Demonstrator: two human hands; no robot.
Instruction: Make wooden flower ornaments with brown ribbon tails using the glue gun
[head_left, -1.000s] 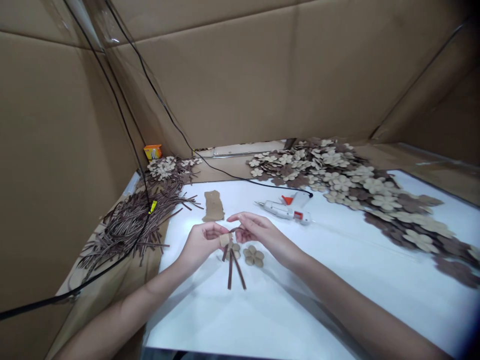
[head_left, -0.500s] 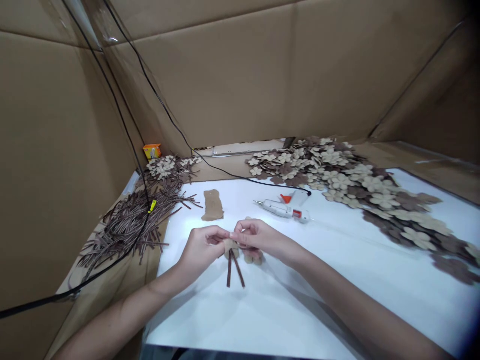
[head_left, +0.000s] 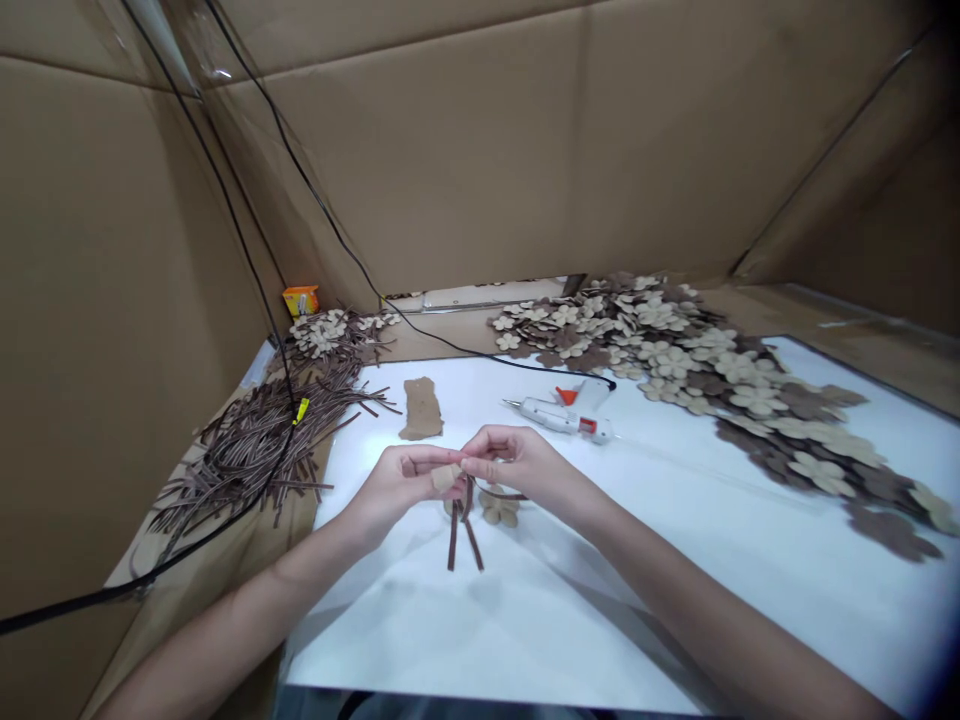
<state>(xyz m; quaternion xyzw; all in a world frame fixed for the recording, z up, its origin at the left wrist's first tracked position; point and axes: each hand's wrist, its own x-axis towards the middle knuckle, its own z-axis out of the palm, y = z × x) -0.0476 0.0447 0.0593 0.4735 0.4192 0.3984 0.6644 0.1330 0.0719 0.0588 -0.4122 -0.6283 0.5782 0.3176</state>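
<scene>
Left hand [head_left: 394,492] pinches small tan piece [head_left: 445,478]; right hand [head_left: 521,465], fingertips meeting left's, pinches brown strips [head_left: 453,538] dangling toward near side. Tan flower [head_left: 500,510] just below right hand. Glue gun [head_left: 562,416] far-right. Open room: white board [head_left: 420,635], hands to near edge.

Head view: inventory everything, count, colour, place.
Board: one, white, centre
Held strips: several, brown, over board
Held tab: one, beige, by strips
Loose flowers: at least one, beige, on board
Scrap: one, brown, far board
Glue gun: one, white, right of scrap
Piled flowers: many, beige and brown, right
Piled strips: many, brown, left
Small flowers: several, beige, far left
Box: one, orange, far left
Cables: at least two, black, left, centre
Tag: one, yellow, left
Walls: three, brown, left, back, right
Left hand: one, bare, centre
Right hand: one, bare, centre
</scene>
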